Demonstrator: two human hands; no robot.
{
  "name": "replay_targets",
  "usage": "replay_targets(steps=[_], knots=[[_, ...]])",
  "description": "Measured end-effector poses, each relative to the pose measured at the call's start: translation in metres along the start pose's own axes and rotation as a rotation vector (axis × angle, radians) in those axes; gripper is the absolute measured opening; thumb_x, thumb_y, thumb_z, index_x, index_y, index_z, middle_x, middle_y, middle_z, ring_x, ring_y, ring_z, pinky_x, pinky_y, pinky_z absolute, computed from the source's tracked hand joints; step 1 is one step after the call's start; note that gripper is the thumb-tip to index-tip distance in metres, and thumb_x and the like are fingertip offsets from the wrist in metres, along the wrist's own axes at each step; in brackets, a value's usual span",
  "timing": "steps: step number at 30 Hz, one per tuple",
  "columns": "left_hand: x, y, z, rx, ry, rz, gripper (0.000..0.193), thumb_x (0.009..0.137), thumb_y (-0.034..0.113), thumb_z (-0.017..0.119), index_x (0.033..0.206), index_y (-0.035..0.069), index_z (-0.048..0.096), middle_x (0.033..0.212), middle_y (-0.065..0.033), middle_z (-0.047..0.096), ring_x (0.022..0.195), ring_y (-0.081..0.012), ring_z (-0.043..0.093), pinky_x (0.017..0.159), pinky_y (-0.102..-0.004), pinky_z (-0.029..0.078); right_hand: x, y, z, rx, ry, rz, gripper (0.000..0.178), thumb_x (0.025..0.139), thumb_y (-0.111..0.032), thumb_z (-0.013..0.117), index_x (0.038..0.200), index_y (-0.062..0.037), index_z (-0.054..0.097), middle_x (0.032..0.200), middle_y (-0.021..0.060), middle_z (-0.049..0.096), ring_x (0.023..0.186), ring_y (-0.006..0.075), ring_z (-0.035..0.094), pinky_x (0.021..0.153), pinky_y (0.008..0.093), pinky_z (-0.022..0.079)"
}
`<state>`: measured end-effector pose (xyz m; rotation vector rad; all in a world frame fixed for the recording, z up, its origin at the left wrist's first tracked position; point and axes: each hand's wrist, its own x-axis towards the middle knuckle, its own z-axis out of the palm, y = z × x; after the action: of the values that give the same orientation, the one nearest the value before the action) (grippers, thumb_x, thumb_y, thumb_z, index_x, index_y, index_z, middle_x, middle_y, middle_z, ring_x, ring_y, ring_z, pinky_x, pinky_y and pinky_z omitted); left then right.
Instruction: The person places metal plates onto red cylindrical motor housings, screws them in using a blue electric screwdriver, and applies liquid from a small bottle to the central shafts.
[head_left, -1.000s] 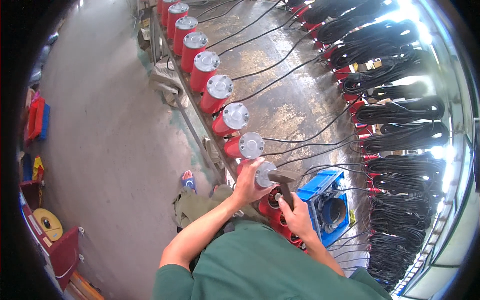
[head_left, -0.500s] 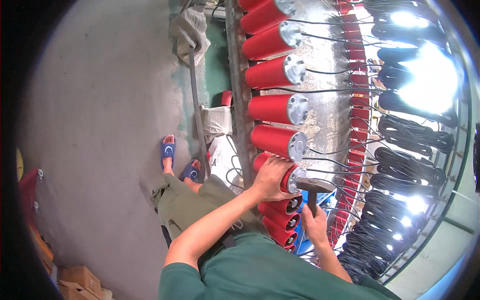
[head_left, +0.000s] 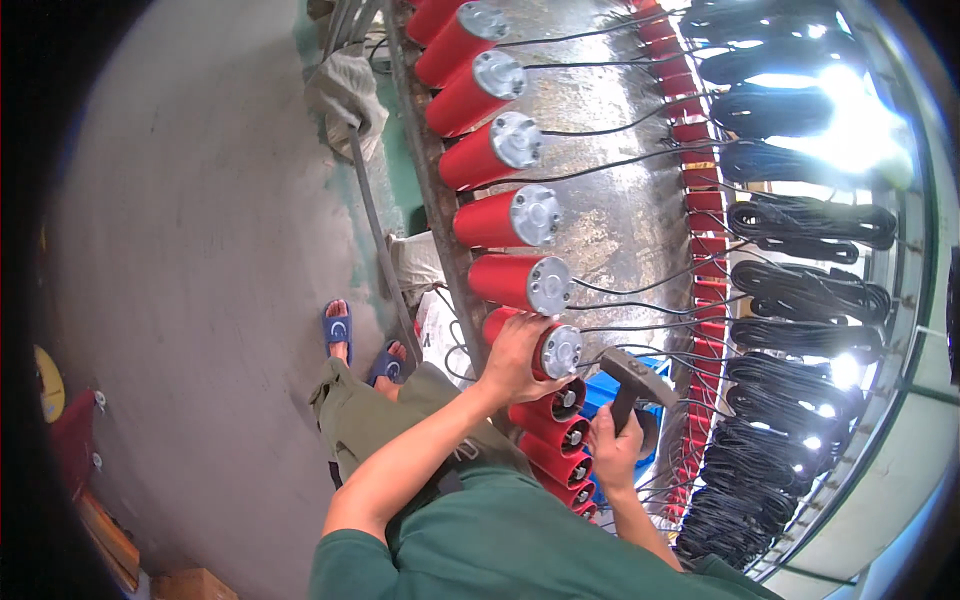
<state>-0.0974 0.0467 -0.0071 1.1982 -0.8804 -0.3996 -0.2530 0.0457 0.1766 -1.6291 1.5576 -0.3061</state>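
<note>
My left hand is closed around a red cylinder with a grey metal end cap. In my right hand is a hammer, gripped by its dark handle. The hammer's head is just right of that cap, tilted and apart from it. Farther along the row, more red cylinders lie side by side with grey caps on their right ends. Nearer my body, several red cylinders have open ends, with metal parts showing inside.
Black cables run from the capped cylinders across a worn metal surface. Beyond stand another row of red pieces and black cable coils before bright lights. A blue crate is behind the hammer. On the left is grey floor.
The hammer head has swung away from the cap to the right and turned at a slant. My left hand stays on the same cylinder. The whole view has shifted and turned slightly.
</note>
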Motion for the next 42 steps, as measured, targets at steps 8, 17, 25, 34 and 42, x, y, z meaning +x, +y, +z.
replay_targets(steps=[8, 17, 25, 34, 42], knots=[[-0.001, 0.002, -0.002, -0.003, -0.004, -0.009, 0.097, 0.063, 0.030, 0.102, 0.142, 0.005, 0.052, 0.132, -0.0166, 0.065, 0.122, -0.0380, 0.063, 0.105, -0.0480, 0.050, -0.006, -0.025, 0.003, -0.072, -0.081, 0.037, 0.019, 0.106, -0.018, 0.065, 0.101, 0.0006, 0.065, 0.071, -0.0029, 0.059, 0.065, 0.0061, 0.052, 0.059, 0.0284, 0.044], [-0.005, 0.000, -0.002, 0.001, -0.026, -0.011, 0.100, 0.062, 0.034, 0.101, 0.144, 0.002, 0.053, 0.132, -0.0181, 0.064, 0.120, -0.0397, 0.062, 0.105, -0.0488, 0.049, 0.004, -0.025, 0.009, -0.412, -0.123, -0.005, 0.024, 0.103, -0.023, 0.069, 0.104, 0.0013, 0.065, 0.074, 0.0127, 0.064, 0.066, 0.0193, 0.063, 0.061, 0.0366, 0.048], [0.008, -0.004, -0.015, -0.006, -0.160, 0.076, 0.103, 0.062, 0.045, 0.099, 0.146, 0.005, 0.055, 0.136, -0.0196, 0.062, 0.125, -0.0411, 0.059, 0.110, -0.0511, 0.046, -0.003, -0.034, 0.011, -0.184, 0.034, -0.192, 0.019, 0.108, -0.021, 0.062, 0.104, -0.0026, 0.061, 0.073, 0.0040, 0.058, 0.057, 0.0106, 0.051, 0.050, 0.0293, 0.041], [0.010, -0.011, -0.019, 0.033, -0.141, 0.134, 0.104, 0.058, 0.050, 0.102, 0.142, 0.005, 0.063, 0.129, -0.0194, 0.070, 0.116, -0.0362, 0.070, 0.101, -0.0453, 0.055, -0.004, -0.056, -0.009, -0.228, -0.023, -0.079, 0.017, 0.103, -0.015, 0.067, 0.102, 0.0017, 0.064, 0.069, -0.0010, 0.059, 0.061, 0.0078, 0.050, 0.055, 0.0297, 0.042], [0.019, -0.001, -0.018, 0.028, -0.191, 0.094, 0.100, 0.063, 0.045, 0.100, 0.144, 0.004, 0.058, 0.131, -0.0191, 0.066, 0.118, -0.0392, 0.065, 0.101, -0.0474, 0.051, 0.018, -0.023, 0.015, -0.510, -0.079, -0.159, 0.022, 0.103, -0.021, 0.065, 0.110, -0.0006, 0.059, 0.084, 0.0285, 0.070, 0.084, 0.0519, 0.068, 0.067, 0.0543, 0.052]])
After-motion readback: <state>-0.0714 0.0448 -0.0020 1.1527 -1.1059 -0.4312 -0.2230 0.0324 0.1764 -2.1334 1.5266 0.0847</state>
